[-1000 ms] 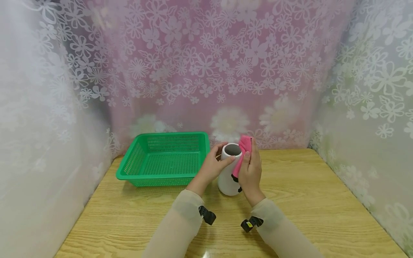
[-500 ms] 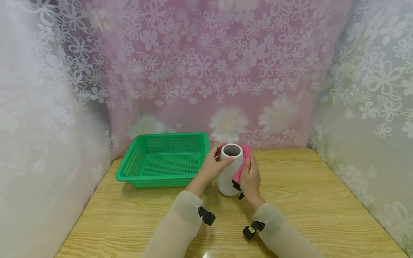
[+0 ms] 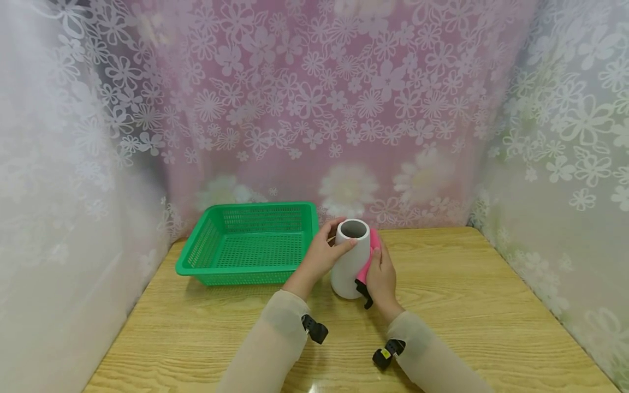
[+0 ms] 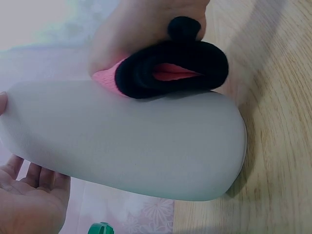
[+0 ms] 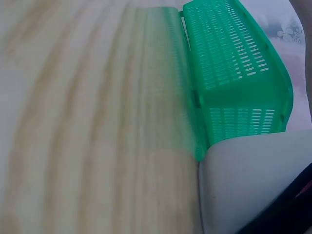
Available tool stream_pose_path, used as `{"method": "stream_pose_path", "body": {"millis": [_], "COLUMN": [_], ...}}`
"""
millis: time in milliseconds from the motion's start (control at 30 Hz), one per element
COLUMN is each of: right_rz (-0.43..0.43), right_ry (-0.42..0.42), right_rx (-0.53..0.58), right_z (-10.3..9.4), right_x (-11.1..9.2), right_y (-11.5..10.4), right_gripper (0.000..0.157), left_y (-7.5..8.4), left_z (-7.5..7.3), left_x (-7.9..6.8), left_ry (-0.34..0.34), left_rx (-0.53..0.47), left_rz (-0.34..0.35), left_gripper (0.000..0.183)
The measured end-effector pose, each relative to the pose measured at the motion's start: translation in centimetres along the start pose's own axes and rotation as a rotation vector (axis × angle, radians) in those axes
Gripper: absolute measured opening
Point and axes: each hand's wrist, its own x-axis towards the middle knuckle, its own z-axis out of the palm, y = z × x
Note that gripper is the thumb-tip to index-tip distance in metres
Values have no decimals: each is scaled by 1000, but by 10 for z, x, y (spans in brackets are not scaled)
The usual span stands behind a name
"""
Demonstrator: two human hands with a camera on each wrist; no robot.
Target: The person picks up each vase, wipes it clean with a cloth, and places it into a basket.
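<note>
A tall white vase point(image 3: 350, 267) with a round open mouth stands on the table. My left hand point(image 3: 324, 251) grips it near the top, thumb at the rim and fingers round its far left side. In the left wrist view the vase point(image 4: 131, 141) fills the middle, with the left fingers point(image 4: 46, 178) along its lower edge there. My right hand point(image 3: 382, 275) holds a pink cloth mitt point(image 3: 375, 240) against the vase's right side. Its black knit cuff point(image 4: 219, 66) hangs toward the table, opening facing the left wrist camera. The right hand itself is out of the right wrist view.
A green perforated plastic basket point(image 3: 248, 270) sits left of the vase on the wooden table point(image 3: 472, 316). Close behind the table hangs a pink flowered curtain point(image 3: 295, 174), with pale curtains at both sides.
My right hand has slid the pink mitt down the vase's right side, from above the rim to below it. The left hand and the vase have stayed nearly still.
</note>
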Motion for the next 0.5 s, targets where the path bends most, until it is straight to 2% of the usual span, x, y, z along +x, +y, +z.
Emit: {"method": "stream_pose_path", "body": {"millis": [500], "right_rz": [142], "right_ry": [-85], "right_rx": [-19], "right_z": [1], "right_x": [4], "right_y": [18], "right_gripper": [56], "left_y": [2], "left_z": [0], "left_x": [-1], "left_ry": [4], "left_rx": [10], "left_rz": [-4], "left_gripper": [67]}}
